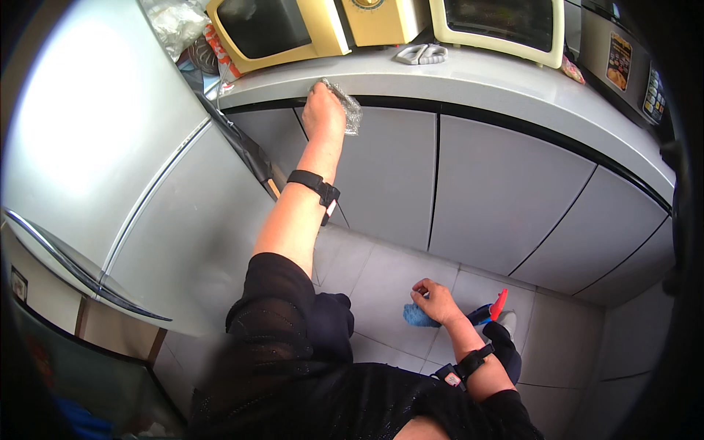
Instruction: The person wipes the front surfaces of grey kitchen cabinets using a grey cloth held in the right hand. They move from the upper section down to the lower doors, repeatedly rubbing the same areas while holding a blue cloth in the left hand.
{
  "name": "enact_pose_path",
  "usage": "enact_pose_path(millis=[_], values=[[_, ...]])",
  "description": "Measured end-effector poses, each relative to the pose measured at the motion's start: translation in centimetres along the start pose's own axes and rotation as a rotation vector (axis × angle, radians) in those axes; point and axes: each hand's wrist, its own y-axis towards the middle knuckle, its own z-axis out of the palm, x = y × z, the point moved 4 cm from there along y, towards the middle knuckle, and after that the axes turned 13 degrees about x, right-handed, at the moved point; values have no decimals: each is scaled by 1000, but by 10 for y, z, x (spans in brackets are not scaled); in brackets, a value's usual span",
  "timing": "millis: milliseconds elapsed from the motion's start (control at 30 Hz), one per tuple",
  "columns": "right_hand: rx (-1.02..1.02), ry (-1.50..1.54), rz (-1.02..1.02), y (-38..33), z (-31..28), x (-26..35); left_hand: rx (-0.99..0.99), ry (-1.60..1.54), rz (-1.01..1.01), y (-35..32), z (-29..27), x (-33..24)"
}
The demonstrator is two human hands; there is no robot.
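My left hand point(323, 111) reaches to the front edge of the grey countertop point(293, 84), its fingers closed on a silvery, mesh-like cloth point(348, 110). The cloth hangs down over the cabinet front. Lower and to the right, my right hand point(433, 301) is held over the floor with curled fingers. A blue, crumpled cloth-like thing point(420, 316) shows under its palm and appears to be gripped there. Behind the right wrist an object with a red end point(500, 302) and a dark blue part sticks out; my arm hides the rest, so its kind is unclear.
Yellow appliances point(286, 29) and a cream oven point(499, 22) stand along the back of the counter. Near them lies a pair of grey mitts point(422, 54). A grey refrigerator point(183, 213) borders the left. Grey cabinets point(506, 183) rise from the tiled floor point(389, 286).
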Motion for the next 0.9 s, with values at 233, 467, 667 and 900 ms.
enact_pose_path(millis=[233, 467, 667, 900], values=[[15, -14, -20, 0, 2, 5, 27, -46, 211, -31, 20, -61], [-2, -13, -1, 4, 1, 0, 19, -96, 181, -33, 19, -60], [25, 39, -12, -1, -1, 1, 40, -54, 72, -19, 9, -23], [13, -23, -10, 3, 0, 3, 66, -128, 316, -48, 32, -90]])
